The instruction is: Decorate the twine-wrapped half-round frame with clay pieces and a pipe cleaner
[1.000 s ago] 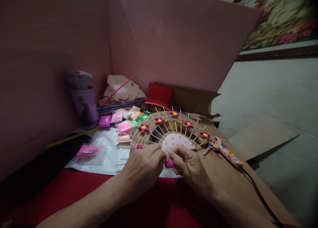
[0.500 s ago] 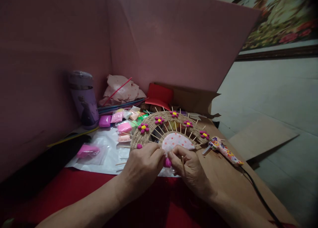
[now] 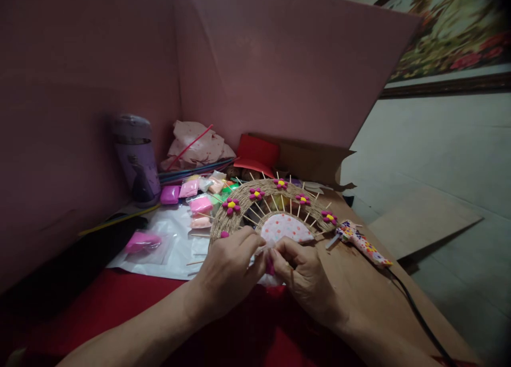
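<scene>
My left hand [image 3: 229, 268] and my right hand [image 3: 303, 274] meet in front of me, fingertips pinched together on a small lump of magenta clay [image 3: 270, 264] in a clear wrapper. A thin wooden stick is tucked in my right fingers. Just beyond them lies a half-round woven twine fan [image 3: 243, 196] with toothpick spokes, a white dotted centre [image 3: 285, 227] and several magenta clay flowers [image 3: 231, 205] with yellow middles. One loose magenta ball [image 3: 224, 235] sits at the fan's left end.
Small clay packets [image 3: 199, 204] in pink and green lie on a white plastic sheet [image 3: 175, 239]. A purple bottle [image 3: 138, 162] stands at the back left. A flower-patterned glue gun [image 3: 361, 243] with a black cord lies at the right. Pink boards wall in the table.
My fingers have closed tighter over the magenta clay, which now shows less than before. The stick in my right hand has shifted. The fan has not moved.
</scene>
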`<state>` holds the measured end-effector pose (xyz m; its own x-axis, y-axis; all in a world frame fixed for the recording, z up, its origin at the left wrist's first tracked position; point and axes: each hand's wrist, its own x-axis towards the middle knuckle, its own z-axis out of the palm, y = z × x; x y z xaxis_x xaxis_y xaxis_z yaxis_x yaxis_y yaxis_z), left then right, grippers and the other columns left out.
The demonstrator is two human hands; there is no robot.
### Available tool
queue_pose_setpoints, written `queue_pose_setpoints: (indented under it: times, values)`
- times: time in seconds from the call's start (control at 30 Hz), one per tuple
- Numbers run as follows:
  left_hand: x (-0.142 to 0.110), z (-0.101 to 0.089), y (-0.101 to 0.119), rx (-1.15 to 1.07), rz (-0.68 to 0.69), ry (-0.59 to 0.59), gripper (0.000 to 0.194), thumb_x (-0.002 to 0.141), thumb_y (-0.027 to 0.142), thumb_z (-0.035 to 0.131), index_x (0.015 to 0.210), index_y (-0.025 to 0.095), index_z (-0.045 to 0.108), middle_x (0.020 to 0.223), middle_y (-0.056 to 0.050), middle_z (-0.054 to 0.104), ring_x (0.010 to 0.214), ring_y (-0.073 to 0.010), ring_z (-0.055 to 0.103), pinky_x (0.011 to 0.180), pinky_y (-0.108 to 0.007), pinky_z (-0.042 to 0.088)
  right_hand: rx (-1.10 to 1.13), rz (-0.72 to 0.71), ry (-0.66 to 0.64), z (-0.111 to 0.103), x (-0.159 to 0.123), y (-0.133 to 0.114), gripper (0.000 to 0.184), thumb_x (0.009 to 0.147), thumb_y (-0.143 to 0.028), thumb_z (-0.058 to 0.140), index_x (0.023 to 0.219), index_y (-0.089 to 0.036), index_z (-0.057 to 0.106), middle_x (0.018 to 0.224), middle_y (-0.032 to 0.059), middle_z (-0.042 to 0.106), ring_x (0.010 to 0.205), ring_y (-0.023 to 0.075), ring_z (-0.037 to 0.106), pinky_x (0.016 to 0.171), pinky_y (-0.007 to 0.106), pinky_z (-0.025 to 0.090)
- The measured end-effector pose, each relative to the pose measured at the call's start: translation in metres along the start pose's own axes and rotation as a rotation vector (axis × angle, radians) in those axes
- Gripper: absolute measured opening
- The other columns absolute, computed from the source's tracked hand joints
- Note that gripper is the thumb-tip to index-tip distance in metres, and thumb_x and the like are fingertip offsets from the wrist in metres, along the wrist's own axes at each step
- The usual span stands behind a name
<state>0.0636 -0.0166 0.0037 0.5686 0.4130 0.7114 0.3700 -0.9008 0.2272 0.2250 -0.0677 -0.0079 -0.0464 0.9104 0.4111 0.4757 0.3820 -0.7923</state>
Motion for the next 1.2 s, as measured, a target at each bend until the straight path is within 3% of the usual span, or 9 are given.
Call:
queue_pose_setpoints:
  times: [0.2, 0.33, 0.6, 0.73, 0.87, 0.97, 1.03, 1.2]
  values:
    - [-0.001, 0.005, 0.001, 0.137, 0.115, 0.056, 0.019, 0.083, 0.008, 0.045, 0.070, 0.013, 0.057, 0.063, -0.004, 0.058, 0.058, -0.0169, 0.054, 0.050, -0.027, 0.045, -0.074, -0.082, -0.056, -0.001, 0.002, -0.005, 0.027, 0.090, -0.024, 0.045, 0.064, -0.018, 0.046, 0.056, -0.0054, 0.040, 0.051, 0.0073, 0.036, 0.049, 0.019, 0.031]
    - [-0.001, 0.006, 0.000, 0.132, 0.095, 0.044, 0.020, 0.084, 0.009, 0.044, 0.069, 0.013, 0.057, 0.062, -0.004, 0.057, 0.055, -0.0151, 0.052, 0.050, -0.026, 0.043, -0.135, -0.161, -0.027, 0.000, 0.001, -0.005, 0.026, 0.090, -0.020, 0.045, 0.065, -0.018, 0.047, 0.056, -0.0054, 0.042, 0.050, 0.0066, 0.038, 0.050, 0.019, 0.031]
    - [-0.004, 0.008, 0.003, -0.073, -0.236, -0.023, 0.010, 0.074, 0.006, 0.053, 0.068, 0.013, 0.058, 0.060, 0.000, 0.057, 0.052, -0.0106, 0.050, 0.050, -0.023, 0.039, -0.231, -0.275, -0.031, 0.000, -0.004, -0.006, 0.020, 0.088, -0.014, 0.046, 0.070, -0.017, 0.053, 0.058, -0.0032, 0.051, 0.050, 0.0073, 0.046, 0.052, 0.019, 0.034]
    - [-0.003, 0.007, 0.005, -0.332, -0.384, -0.052, 0.011, 0.073, 0.007, 0.053, 0.072, 0.013, 0.062, 0.062, -0.001, 0.061, 0.057, -0.0116, 0.054, 0.053, -0.023, 0.041, -0.168, -0.305, -0.041, 0.000, -0.007, -0.010, 0.018, 0.088, -0.014, 0.046, 0.073, -0.017, 0.055, 0.060, -0.0032, 0.053, 0.051, 0.0071, 0.047, 0.052, 0.018, 0.036]
    - [0.000, 0.006, 0.006, -0.679, -0.521, -0.055, 0.009, 0.076, 0.014, 0.054, 0.079, 0.013, 0.063, 0.073, -0.005, 0.067, 0.066, -0.0144, 0.061, 0.061, -0.026, 0.048, -0.044, -0.199, 0.066, -0.002, -0.007, -0.011, 0.018, 0.089, -0.020, 0.048, 0.073, -0.017, 0.056, 0.060, -0.0034, 0.052, 0.051, 0.0074, 0.046, 0.050, 0.018, 0.036]
    - [0.001, 0.007, 0.007, -0.787, -0.546, -0.012, 0.011, 0.078, 0.020, 0.055, 0.086, 0.013, 0.060, 0.079, -0.006, 0.067, 0.071, -0.0155, 0.063, 0.063, -0.027, 0.051, 0.080, -0.074, 0.145, -0.003, -0.004, -0.008, 0.023, 0.089, -0.027, 0.050, 0.069, -0.017, 0.055, 0.058, -0.0038, 0.048, 0.050, 0.0074, 0.040, 0.046, 0.018, 0.033]
    - [0.000, 0.008, 0.006, -0.726, -0.503, 0.013, 0.011, 0.079, 0.020, 0.056, 0.087, 0.013, 0.058, 0.079, -0.005, 0.067, 0.070, -0.0146, 0.063, 0.062, -0.026, 0.050, 0.209, 0.010, 0.151, -0.003, -0.003, -0.007, 0.026, 0.089, -0.032, 0.051, 0.067, -0.017, 0.052, 0.057, -0.0042, 0.044, 0.050, 0.0071, 0.037, 0.045, 0.018, 0.032]
    - [-0.004, 0.009, 0.005, -0.357, -0.242, 0.101, 0.009, 0.080, 0.010, 0.053, 0.084, 0.015, 0.059, 0.072, -0.002, 0.065, 0.063, -0.0107, 0.060, 0.059, -0.022, 0.047, 0.512, 0.236, 0.071, -0.001, -0.001, -0.012, 0.031, 0.085, -0.041, 0.057, 0.067, -0.018, 0.046, 0.056, -0.0061, 0.040, 0.046, 0.0052, 0.034, 0.041, 0.016, 0.030]
